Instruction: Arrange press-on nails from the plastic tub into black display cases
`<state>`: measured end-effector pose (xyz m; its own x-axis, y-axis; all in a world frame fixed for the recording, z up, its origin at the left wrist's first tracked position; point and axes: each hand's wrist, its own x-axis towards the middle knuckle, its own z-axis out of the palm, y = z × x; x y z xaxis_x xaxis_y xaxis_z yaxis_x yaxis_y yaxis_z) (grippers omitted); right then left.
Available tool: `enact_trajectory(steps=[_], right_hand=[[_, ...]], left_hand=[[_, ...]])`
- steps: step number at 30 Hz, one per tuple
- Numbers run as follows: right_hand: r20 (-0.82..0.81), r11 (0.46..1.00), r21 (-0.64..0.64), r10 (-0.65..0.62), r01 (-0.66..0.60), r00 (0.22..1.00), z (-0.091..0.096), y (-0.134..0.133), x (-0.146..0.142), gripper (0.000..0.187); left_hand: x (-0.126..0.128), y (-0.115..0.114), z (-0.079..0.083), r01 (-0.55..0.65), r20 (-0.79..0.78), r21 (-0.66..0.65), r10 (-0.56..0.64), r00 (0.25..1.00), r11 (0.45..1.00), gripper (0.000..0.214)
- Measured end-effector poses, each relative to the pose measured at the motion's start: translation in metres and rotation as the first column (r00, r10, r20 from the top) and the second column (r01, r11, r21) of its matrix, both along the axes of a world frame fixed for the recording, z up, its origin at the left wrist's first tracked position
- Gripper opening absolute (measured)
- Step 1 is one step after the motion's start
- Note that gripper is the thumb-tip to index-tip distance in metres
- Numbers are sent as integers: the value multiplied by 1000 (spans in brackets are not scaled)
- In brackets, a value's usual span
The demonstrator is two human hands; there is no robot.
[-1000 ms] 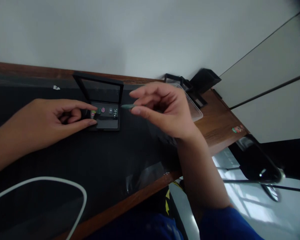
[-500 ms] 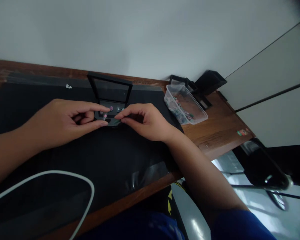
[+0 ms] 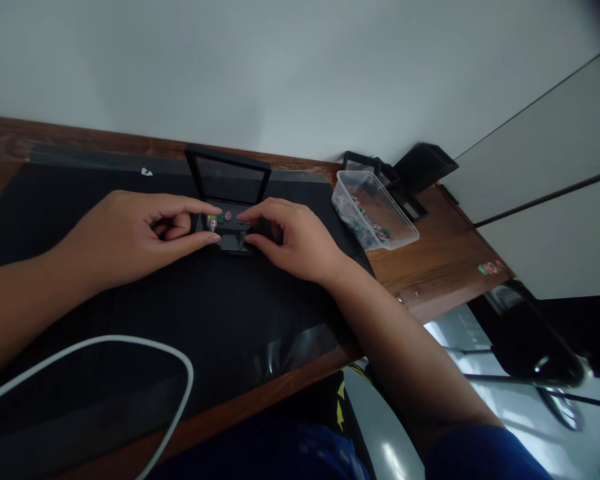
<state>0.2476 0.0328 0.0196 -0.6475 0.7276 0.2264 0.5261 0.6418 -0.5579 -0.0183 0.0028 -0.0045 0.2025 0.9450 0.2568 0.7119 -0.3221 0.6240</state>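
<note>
While both hands meet over it, a small black rectangular case (image 3: 229, 241) stands open in the head view, set toward the wall side of the dark-covered wooden bench (image 3: 413, 275). Its black-framed, clear-windowed lid (image 3: 230, 180) is raised behind, probably so that the shallow inside lies bare to the fingers. The left hand (image 3: 137, 230) comes in at the case's left end, thumb and forefinger parted around a small yellow, red and white piece (image 3: 213, 223); I'd say they steady the case, yet I can't tell whether they actually clasp it. The right hand (image 3: 300, 243) mirrors it at the right end, its grip moderately spread, with nothing I can make out between the tips. A small round pink-and-white piece (image 3: 229, 216) lies inside, between the two hands. Over to the right, a clear rectangular plastic tub (image 3: 400, 225) holding small mixed-coloured bits (image 3: 380, 232) sits beyond the right forearm, presumably for easy reach. A looped white cable (image 3: 130, 340) lies nearer the person, apart from the hands.
</note>
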Motion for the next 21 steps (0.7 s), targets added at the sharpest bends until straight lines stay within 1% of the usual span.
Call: enact_trajectory(steps=[3,5,9,14,17,21], right_hand=[[21,999,-4,-54,54,998,2,-3,0,16],[22,998,-23,-64,64,998,3,-5,-1,13],[12,997,-50,-52,52,999,3,-8,-2,13],[16,999,-36,-36,36,999,1,-10,-5,18],[27,999,-4,-32,33,999,0,-10,-7,23],[56,1000,19,-17,16,998,-1,-11,-8,18]], left_hand=[[0,1,0,-19,-13,6,19,1000,1000,49],[0,2,1,-18,-22,6,18,1000,1000,49],[0,3,2,1,-33,-17,-2,999,1000,49],[1,4,0,7,-52,-28,-9,999,1000,52],[0,3,-1,9,-55,2,-9,998,1000,49],[-1,-1,2,-20,-65,105,27,998,994,48]])
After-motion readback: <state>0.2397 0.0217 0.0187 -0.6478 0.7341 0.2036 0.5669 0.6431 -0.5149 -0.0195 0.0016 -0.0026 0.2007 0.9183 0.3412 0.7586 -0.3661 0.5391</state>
